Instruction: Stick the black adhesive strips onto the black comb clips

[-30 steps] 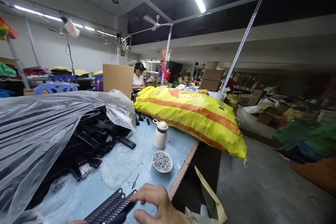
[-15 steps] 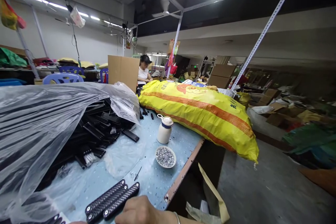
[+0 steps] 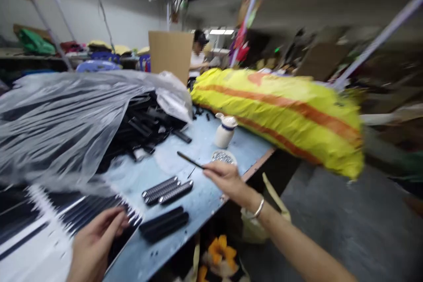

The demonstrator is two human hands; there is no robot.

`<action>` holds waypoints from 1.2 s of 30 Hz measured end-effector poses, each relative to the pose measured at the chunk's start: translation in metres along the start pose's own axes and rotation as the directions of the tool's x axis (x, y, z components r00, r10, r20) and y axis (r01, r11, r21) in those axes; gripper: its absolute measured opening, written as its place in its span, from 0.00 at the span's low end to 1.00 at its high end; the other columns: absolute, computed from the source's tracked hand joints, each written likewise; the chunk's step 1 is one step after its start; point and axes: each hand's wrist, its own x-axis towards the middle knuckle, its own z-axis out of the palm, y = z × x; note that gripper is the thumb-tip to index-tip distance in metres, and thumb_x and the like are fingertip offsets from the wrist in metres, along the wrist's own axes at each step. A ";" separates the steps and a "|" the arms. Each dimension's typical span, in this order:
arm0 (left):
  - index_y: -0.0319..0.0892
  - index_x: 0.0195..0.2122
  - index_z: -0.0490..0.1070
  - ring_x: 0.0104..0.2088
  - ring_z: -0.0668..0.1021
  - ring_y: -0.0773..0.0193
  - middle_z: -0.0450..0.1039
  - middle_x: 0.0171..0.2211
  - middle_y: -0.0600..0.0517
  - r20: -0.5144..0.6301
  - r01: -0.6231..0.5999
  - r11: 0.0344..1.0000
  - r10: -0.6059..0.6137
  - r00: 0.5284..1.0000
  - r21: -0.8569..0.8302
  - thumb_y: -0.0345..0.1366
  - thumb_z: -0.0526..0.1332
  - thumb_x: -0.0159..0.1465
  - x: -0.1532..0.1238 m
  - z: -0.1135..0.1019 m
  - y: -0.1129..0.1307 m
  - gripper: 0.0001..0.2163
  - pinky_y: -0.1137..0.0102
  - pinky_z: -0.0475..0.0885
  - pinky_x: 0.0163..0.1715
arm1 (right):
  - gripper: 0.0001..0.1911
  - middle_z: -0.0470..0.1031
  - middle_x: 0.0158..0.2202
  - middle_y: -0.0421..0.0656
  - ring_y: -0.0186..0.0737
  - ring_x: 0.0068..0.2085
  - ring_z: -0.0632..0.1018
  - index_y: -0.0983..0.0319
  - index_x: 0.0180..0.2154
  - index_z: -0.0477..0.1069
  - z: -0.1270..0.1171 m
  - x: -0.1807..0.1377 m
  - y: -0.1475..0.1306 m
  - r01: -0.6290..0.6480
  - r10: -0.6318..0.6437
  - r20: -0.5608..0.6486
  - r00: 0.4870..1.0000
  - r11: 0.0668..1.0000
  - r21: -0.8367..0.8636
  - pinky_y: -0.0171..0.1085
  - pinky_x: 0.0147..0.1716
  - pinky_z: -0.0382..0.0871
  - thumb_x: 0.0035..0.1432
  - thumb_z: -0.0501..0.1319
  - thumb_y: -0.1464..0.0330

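Observation:
My right hand (image 3: 228, 180), a bangle at its wrist, pinches a slim black stick-like tool (image 3: 189, 158) that points left above the table. Behind the fingers stands a white bowl of small silver pieces (image 3: 223, 156), partly hidden. My left hand (image 3: 101, 238) is closed at the lower left, beside rows of dark slim strips (image 3: 89, 211); anything inside its fingers is hidden. Between the hands lie several black textured handles with silver end dots (image 3: 168, 190). Nearer me are smooth black bars (image 3: 164, 224), blurred.
A white bottle with a blue band (image 3: 225, 131) stands behind the bowl. Clear plastic sheeting (image 3: 62, 119) covers a heap of black pieces (image 3: 142, 125). A bulging yellow sack (image 3: 280, 110) lies along the table's far right edge. A person (image 3: 198, 55) sits beyond the cardboard (image 3: 170, 55).
The view has tilted down and shifted. My right hand has moved from beside the textured handles to near the bowl, now holding the black tool. My left hand has come more fully into sight.

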 end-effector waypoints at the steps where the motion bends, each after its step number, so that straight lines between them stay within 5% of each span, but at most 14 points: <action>1: 0.39 0.30 0.78 0.24 0.81 0.57 0.79 0.23 0.49 -0.014 -0.045 0.998 0.045 0.999 0.037 0.45 0.76 0.38 -0.002 0.001 0.000 0.20 0.70 0.76 0.22 | 0.16 0.79 0.27 0.45 0.40 0.29 0.79 0.63 0.35 0.80 0.001 0.000 0.007 -0.086 0.086 0.003 0.996 0.995 0.042 0.37 0.29 0.74 0.60 0.62 0.56; 6: 0.37 0.32 0.78 0.31 0.82 0.58 0.81 0.28 0.47 -0.009 -0.103 0.967 0.108 0.994 0.232 0.45 0.68 0.49 -0.008 0.005 -0.015 0.16 0.68 0.77 0.32 | 0.16 0.78 0.23 0.43 0.40 0.23 0.80 0.63 0.32 0.79 0.020 -0.014 0.033 -0.326 0.312 0.110 0.944 0.933 0.153 0.36 0.22 0.75 0.54 0.66 0.55; 10: 0.39 0.32 0.78 0.31 0.81 0.59 0.81 0.29 0.48 0.076 -0.246 0.884 0.236 0.969 0.398 0.44 0.63 0.55 -0.015 0.012 -0.026 0.12 0.67 0.77 0.34 | 0.17 0.80 0.24 0.45 0.40 0.24 0.80 0.63 0.33 0.80 0.031 -0.028 0.039 -0.311 0.280 0.199 0.939 0.939 0.145 0.36 0.23 0.76 0.55 0.65 0.55; 15: 0.41 0.31 0.77 0.27 0.80 0.61 0.80 0.27 0.50 0.165 -0.402 0.729 0.377 0.911 0.554 0.39 0.59 0.58 -0.015 0.027 -0.029 0.10 0.68 0.74 0.32 | 0.19 0.81 0.27 0.48 0.44 0.27 0.81 0.64 0.34 0.78 0.049 -0.021 0.066 -0.278 0.273 0.082 0.958 0.959 0.048 0.37 0.22 0.75 0.56 0.62 0.54; 19: 0.40 0.32 0.78 0.26 0.79 0.61 0.80 0.26 0.49 0.291 -0.425 0.657 0.309 0.905 0.623 0.38 0.58 0.59 -0.011 0.031 -0.033 0.11 0.68 0.72 0.30 | 0.19 0.79 0.22 0.46 0.44 0.24 0.80 0.64 0.31 0.77 0.067 -0.005 0.078 -0.232 0.227 0.130 0.965 0.972 0.025 0.36 0.20 0.73 0.56 0.60 0.54; 28: 0.39 0.36 0.79 0.31 0.80 0.60 0.81 0.30 0.48 0.272 -0.369 0.684 0.251 0.929 0.629 0.33 0.63 0.54 0.004 0.035 -0.038 0.09 0.68 0.73 0.35 | 0.10 0.81 0.27 0.45 0.42 0.27 0.80 0.60 0.31 0.78 0.099 -0.015 0.057 -0.108 0.107 0.200 0.974 0.994 -0.006 0.37 0.27 0.74 0.56 0.61 0.62; 36: 0.41 0.36 0.80 0.29 0.78 0.61 0.80 0.29 0.50 0.387 -0.455 0.583 0.247 0.889 0.673 0.34 0.63 0.57 0.011 0.031 -0.025 0.08 0.70 0.69 0.31 | 0.11 0.81 0.28 0.44 0.41 0.28 0.80 0.60 0.33 0.78 0.092 -0.018 0.045 -0.007 0.013 0.212 0.977 1.000 -0.028 0.35 0.26 0.74 0.60 0.60 0.62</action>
